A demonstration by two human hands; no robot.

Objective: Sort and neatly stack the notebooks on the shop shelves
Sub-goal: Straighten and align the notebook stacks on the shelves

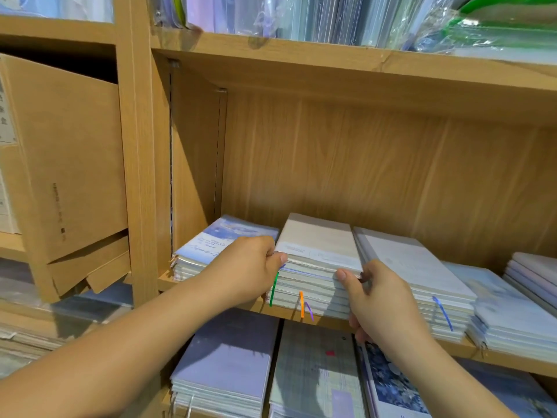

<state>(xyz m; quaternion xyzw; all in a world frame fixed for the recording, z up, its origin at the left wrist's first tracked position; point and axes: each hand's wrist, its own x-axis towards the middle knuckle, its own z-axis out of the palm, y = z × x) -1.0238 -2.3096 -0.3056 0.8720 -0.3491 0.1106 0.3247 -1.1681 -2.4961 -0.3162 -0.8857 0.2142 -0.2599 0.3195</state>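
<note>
A stack of beige-covered notebooks [319, 245] lies on the middle wooden shelf [301, 315], with green, orange and purple ribbon markers hanging from its front. My left hand [250, 267] grips the stack's left front corner, thumb on the top cover. My right hand [376, 300] grips its right front corner, thumb pressed against the page edges and fingers curled underneath. A blue-covered stack [208, 245] sits to the left and a pale grey stack [413, 267] to the right.
More notebook stacks [509, 312] fill the shelf's right end. The lower shelf holds purple [229, 366], grey checked [316, 372] and blue floral stacks. A cardboard box [63, 164] leans in the left bay. Plastic-wrapped stationery [331, 16] lines the upper shelf.
</note>
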